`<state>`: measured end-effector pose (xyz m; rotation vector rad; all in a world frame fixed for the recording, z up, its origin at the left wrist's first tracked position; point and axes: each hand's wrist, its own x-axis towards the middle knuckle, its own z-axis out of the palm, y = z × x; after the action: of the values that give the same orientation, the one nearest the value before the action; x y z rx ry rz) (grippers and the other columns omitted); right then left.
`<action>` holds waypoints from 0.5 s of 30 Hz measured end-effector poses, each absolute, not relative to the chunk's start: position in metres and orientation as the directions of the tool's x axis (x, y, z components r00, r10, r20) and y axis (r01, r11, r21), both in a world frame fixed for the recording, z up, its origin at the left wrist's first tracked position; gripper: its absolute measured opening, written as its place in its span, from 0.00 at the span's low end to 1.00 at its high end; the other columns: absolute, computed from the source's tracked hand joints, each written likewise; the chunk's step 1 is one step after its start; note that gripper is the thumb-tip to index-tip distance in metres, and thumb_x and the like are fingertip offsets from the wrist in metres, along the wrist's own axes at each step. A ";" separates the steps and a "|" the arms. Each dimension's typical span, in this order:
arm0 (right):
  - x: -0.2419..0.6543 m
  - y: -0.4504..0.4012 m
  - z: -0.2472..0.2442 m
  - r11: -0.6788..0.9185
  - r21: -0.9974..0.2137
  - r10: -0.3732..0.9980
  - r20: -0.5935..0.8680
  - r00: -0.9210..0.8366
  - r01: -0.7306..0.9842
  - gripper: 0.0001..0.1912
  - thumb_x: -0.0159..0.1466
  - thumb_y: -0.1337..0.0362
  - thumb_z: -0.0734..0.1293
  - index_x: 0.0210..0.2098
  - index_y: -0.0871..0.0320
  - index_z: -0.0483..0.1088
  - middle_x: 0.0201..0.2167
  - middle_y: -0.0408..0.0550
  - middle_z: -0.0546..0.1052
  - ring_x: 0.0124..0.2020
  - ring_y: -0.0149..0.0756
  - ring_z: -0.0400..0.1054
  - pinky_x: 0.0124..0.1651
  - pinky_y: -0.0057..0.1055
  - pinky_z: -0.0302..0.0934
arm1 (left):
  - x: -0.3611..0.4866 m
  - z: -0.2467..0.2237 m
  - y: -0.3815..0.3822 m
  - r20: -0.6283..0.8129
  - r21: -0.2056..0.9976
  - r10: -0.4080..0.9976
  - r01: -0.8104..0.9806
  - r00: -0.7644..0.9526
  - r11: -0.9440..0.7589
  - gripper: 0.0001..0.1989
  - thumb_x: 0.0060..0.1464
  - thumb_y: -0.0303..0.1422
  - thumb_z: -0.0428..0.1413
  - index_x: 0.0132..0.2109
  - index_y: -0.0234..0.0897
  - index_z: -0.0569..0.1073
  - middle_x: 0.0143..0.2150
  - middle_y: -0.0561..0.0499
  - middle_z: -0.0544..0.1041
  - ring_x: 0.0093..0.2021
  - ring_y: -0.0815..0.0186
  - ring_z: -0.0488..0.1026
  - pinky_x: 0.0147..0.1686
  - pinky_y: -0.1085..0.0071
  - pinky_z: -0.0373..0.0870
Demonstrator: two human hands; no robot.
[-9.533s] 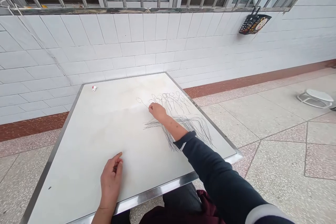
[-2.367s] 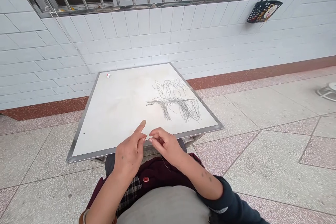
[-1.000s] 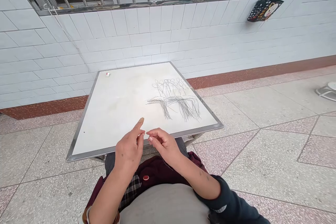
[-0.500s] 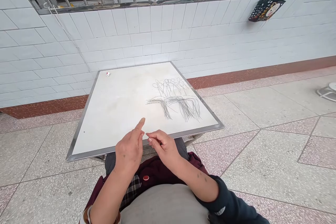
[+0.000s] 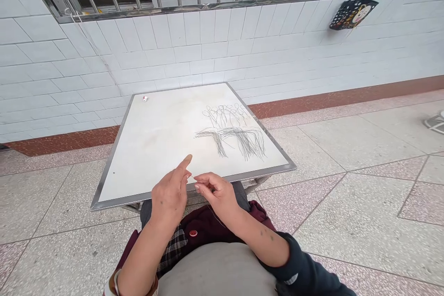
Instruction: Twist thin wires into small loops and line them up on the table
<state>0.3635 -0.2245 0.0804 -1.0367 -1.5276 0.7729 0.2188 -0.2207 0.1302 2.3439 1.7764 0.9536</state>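
On the right half of the white board lie many thin dark wires (image 5: 248, 143), some spread in bent bundles and others with looped ends. My left hand (image 5: 169, 196) is over the board's near edge, its index finger stretched forward and its other fingers curled. Close beside it, my right hand (image 5: 218, 194) pinches with thumb and index finger. Something thin and light spans the small gap between the fingertips; a fine wire hangs below my right hand. What exactly sits in each pinch is too small to make out.
The metal-edged white tabletop (image 5: 152, 143) stands against a tiled wall (image 5: 194, 60). A small red and white object (image 5: 144, 98) is at its far left corner. A patterned bag (image 5: 354, 14) hangs from the window bars. A round stool-like object (image 5: 435, 124) is at the far right.
The view has shifted slightly. Both hands keep nearly the same pose, close together; a fine wire below my right hand now shows more clearly.
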 end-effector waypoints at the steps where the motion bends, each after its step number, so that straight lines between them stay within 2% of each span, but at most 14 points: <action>1: 0.364 -0.225 0.081 0.404 -0.892 0.913 0.407 -0.027 0.202 0.06 0.62 0.68 0.65 0.39 0.56 0.72 0.32 0.44 0.77 0.27 0.29 0.70 0.31 0.26 0.66 | 0.219 0.131 -0.221 0.433 0.403 0.890 0.853 0.142 -0.332 0.23 0.60 0.27 0.48 0.61 0.49 0.63 0.37 0.57 0.79 0.35 0.71 0.75 0.32 0.75 0.66; 7: 0.365 -0.226 0.080 0.537 -0.777 0.838 0.536 -0.102 0.327 0.08 0.64 0.70 0.62 0.39 0.56 0.73 0.31 0.46 0.76 0.33 0.33 0.70 0.38 0.30 0.65 | 0.218 0.130 -0.222 0.419 0.416 0.895 0.844 0.151 -0.337 0.21 0.61 0.28 0.48 0.60 0.48 0.64 0.37 0.56 0.79 0.35 0.69 0.75 0.34 0.74 0.66; 11: 0.364 -0.227 0.080 0.468 -0.824 0.880 0.466 -0.089 0.319 0.09 0.64 0.69 0.63 0.42 0.56 0.72 0.35 0.47 0.77 0.34 0.32 0.71 0.38 0.29 0.66 | 0.216 0.131 -0.222 0.412 0.434 0.904 0.849 0.110 -0.302 0.21 0.61 0.29 0.48 0.60 0.49 0.65 0.38 0.57 0.79 0.36 0.69 0.75 0.34 0.73 0.67; 15: 0.361 -0.228 0.079 0.413 -0.867 0.908 0.414 -0.059 0.277 0.09 0.62 0.68 0.65 0.42 0.56 0.72 0.35 0.46 0.77 0.33 0.31 0.72 0.36 0.27 0.68 | 0.217 0.134 -0.222 0.423 0.456 0.903 0.842 0.081 -0.289 0.21 0.61 0.30 0.48 0.59 0.50 0.65 0.40 0.58 0.79 0.37 0.70 0.75 0.36 0.73 0.67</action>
<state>0.3612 -0.2280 0.0789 -1.0752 -1.5854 0.7287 0.2167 -0.2222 0.1339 2.2387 1.8139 0.9951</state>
